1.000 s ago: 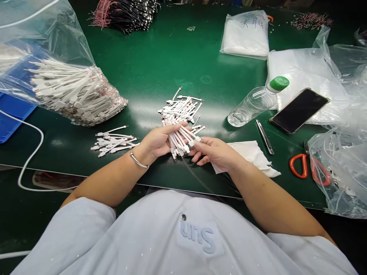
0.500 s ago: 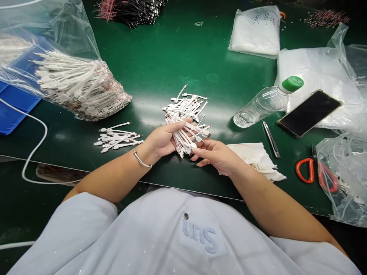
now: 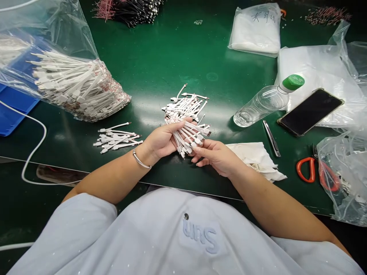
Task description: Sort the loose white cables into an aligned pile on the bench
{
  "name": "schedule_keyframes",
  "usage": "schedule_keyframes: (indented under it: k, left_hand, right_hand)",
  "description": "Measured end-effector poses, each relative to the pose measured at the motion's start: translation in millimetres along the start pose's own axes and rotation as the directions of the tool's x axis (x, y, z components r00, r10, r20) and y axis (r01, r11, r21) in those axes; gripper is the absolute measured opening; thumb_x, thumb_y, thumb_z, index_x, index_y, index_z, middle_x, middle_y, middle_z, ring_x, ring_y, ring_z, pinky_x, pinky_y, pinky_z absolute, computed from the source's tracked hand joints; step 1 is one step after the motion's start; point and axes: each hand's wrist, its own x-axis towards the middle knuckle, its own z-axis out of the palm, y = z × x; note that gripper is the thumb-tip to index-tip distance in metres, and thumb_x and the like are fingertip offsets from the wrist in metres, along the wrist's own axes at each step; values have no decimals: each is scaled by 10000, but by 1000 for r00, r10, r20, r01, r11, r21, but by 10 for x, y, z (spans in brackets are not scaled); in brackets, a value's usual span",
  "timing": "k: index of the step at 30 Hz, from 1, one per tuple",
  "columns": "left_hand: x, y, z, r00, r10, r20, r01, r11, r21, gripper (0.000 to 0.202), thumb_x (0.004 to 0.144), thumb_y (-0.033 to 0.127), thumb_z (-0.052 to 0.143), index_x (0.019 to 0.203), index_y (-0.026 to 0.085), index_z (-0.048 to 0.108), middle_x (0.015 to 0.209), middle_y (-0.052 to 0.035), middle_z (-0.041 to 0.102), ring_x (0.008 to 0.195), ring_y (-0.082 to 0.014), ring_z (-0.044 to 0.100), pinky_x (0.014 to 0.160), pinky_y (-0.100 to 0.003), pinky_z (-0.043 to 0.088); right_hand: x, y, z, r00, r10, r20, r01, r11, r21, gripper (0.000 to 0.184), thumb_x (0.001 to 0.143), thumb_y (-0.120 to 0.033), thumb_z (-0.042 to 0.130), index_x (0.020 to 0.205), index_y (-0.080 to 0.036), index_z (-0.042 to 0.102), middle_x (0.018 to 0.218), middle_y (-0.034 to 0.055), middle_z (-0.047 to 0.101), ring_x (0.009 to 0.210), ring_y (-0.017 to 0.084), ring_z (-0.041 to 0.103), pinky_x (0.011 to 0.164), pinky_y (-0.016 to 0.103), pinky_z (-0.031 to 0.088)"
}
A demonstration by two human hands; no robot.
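My left hand (image 3: 160, 142), a metal bangle on its wrist, is closed around a bundle of short white cables (image 3: 187, 136) held over the green table (image 3: 160, 65). My right hand (image 3: 215, 154) lies palm up beside it, its fingertips touching the connector ends of that bundle. Just behind the hands lies a loose pile of the same white cables (image 3: 185, 107). A smaller pile of white cables (image 3: 117, 137) rests to the left of my left wrist.
A clear bag of white cables (image 3: 77, 88) lies at the left over a blue tray (image 3: 13, 110). To the right are a water bottle (image 3: 265, 101), a phone (image 3: 310, 111), a pen (image 3: 271, 138), a white cloth (image 3: 256, 156), orange-handled scissors (image 3: 308, 170) and plastic bags (image 3: 341, 175).
The bundle has shifted slightly in my hands and my right fingers have closed in on its ends. The camera view moved a little to the left.
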Motion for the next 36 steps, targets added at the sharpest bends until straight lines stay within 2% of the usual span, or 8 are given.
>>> schedule_keyframes:
  k: [6, 9, 12, 20, 25, 28, 31, 36]
  left_hand:
    - [-6, 6, 26, 1000, 3, -17, -3, 1000, -6, 222, 905, 105, 453, 941, 104, 672, 879, -61, 720, 781, -138, 685, 843, -284, 521]
    - [-12, 1, 26, 1000, 11, 15, -11, 1000, -23, 216, 904, 118, 467, 972, 111, 673, 914, -63, 721, 832, -149, 689, 934, -323, 496]
    - [-18, -9, 21, 999, 21, 30, -20, 1000, -22, 210, 899, 130, 481, 979, 116, 675, 934, -66, 720, 853, -158, 691, 997, -364, 465]
    - [-37, 2, 53, 1000, 18, 2, -18, 1000, 13, 233, 903, 131, 449, 967, 110, 672, 929, -75, 719, 848, -182, 692, 996, -423, 466]
    - [-34, -3, 41, 1000, 19, 8, -19, 1000, 6, 231, 897, 135, 480, 1035, 115, 665, 935, -65, 721, 849, -169, 692, 1009, -403, 463]
    - [-36, -30, 32, 998, 41, 38, -41, 999, -2, 203, 897, 131, 500, 1008, 126, 671, 943, -58, 723, 855, -166, 695, 1012, -395, 462]
    - [-34, -58, 22, 996, 55, 71, -55, 998, -1, 209, 878, 128, 538, 1039, 134, 671, 973, -61, 723, 886, -173, 695, 1026, -396, 451]
    - [-16, -67, 5, 996, 36, 78, -36, 999, -5, 203, 877, 127, 531, 1012, 128, 683, 966, -67, 725, 907, -190, 694, 1040, -419, 433]
  right_hand:
    - [1, -26, 2, 998, 12, -64, -8, 998, 67, 215, 795, -349, 734, 799, -155, 644, 736, 10, 658, 585, 84, 631, 474, 159, 530]
    - [-17, -27, 16, 998, 55, 18, -56, 997, 62, 272, 777, -402, 746, 832, -149, 662, 782, 36, 685, 615, 97, 650, 488, 166, 540]
    - [-32, -16, 25, 995, 60, 80, -62, 998, 23, 313, 692, -381, 815, 837, -140, 678, 829, 47, 707, 638, 92, 655, 513, 157, 539]
    - [-27, -24, 2, 997, -63, -43, 62, 998, -28, 305, 665, -367, 817, 786, -146, 643, 734, 11, 675, 592, 78, 607, 506, 169, 509]
    - [-40, -33, 11, 994, -102, -26, 100, 994, -54, 318, 667, -382, 813, 831, -155, 661, 767, 11, 665, 633, 85, 598, 515, 169, 516]
    - [-36, -37, 35, 998, -57, 8, 57, 998, -12, 363, 650, -415, 821, 869, -163, 680, 809, 22, 664, 651, 95, 591, 503, 177, 523]
    - [-22, -25, 55, 1000, -27, -12, 28, 999, 39, 358, 633, -422, 829, 830, -162, 682, 789, 24, 656, 650, 96, 581, 514, 180, 522]
    - [-13, 24, 48, 991, -117, -68, 115, 993, -33, 385, 639, -461, 816, 849, -161, 699, 816, 37, 677, 716, 116, 599, 565, 197, 528]
